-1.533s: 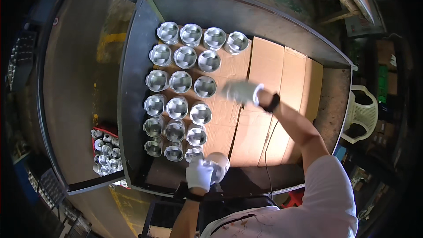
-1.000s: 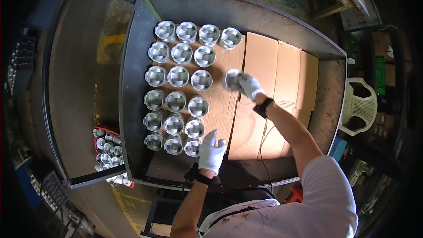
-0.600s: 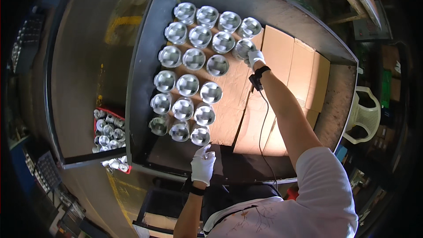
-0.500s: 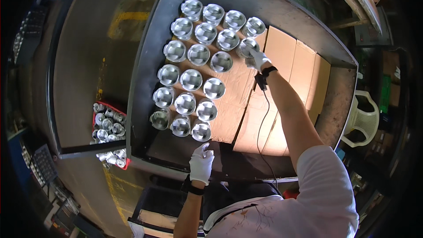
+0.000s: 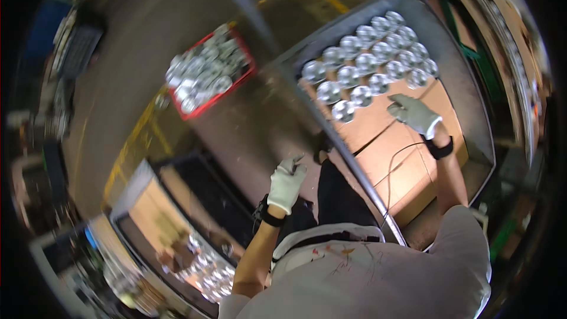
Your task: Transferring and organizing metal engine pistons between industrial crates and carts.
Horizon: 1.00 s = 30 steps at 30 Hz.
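Meanwhile, both gloved hands (image 5: pixel 286 181) (image 5: pixel 413 113) hover empty beside the tray rim (image 5: pixel 348 162).

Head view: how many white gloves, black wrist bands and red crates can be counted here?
White gloves: 2
Black wrist bands: 2
Red crate: 1
Total: 5

A red crate (image 5: pixel 245 77) is sitting on the floor, brimming with shiny metal parts, a yellow floor line (image 5: pixel 133 145) is running past it, and cardboard sheets (image 5: pixel 407 159) are lying flat.
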Tool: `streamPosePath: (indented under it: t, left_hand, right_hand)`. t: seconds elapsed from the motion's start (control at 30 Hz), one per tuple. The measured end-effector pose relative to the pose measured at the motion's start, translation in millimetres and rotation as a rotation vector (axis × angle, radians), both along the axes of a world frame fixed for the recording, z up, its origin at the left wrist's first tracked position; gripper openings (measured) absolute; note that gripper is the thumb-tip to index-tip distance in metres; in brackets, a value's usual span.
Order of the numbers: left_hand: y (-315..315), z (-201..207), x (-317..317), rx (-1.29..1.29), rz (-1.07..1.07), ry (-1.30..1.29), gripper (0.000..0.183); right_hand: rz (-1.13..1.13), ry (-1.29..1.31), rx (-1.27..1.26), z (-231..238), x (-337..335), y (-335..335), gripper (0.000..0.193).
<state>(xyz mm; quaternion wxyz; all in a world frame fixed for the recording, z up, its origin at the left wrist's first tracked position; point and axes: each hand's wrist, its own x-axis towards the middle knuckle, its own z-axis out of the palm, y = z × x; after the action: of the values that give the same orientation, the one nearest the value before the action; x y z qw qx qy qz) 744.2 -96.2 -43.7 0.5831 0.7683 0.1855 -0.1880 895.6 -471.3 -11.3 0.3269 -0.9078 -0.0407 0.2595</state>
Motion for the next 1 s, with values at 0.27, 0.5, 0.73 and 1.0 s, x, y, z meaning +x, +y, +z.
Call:
streamPosePath:
  t: [0.27, 0.5, 0.73, 1.0]
  left_hand:
    - [184.6, 10.7, -289.9, -0.201, 0.805, 0.033, 0.032]
    - [216.8, 18.1, -499.4, -0.132, 1.327, 0.047, 0.025]
    - [204.8, -8.8, -575.5, -0.249, 1.771, 0.068, 0.026]
    - [299.3, -61.8, -524.5, 0.526, 1.41, 0.441, 0.033]
  right_hand:
    - [0.515, 0.196, 0.336, 125.5, -100.6, 360.5, 0.04]
    - [1.14, 0.594, 0.323, 35.7, -287.7, 672.0, 0.038]
    - [1.053, 0.346, 0.144, -62.9, -450.8, 863.9, 0.054]
    - [0.925, 0.771, 0.275, -152.7, -478.0, 918.5, 0.013]
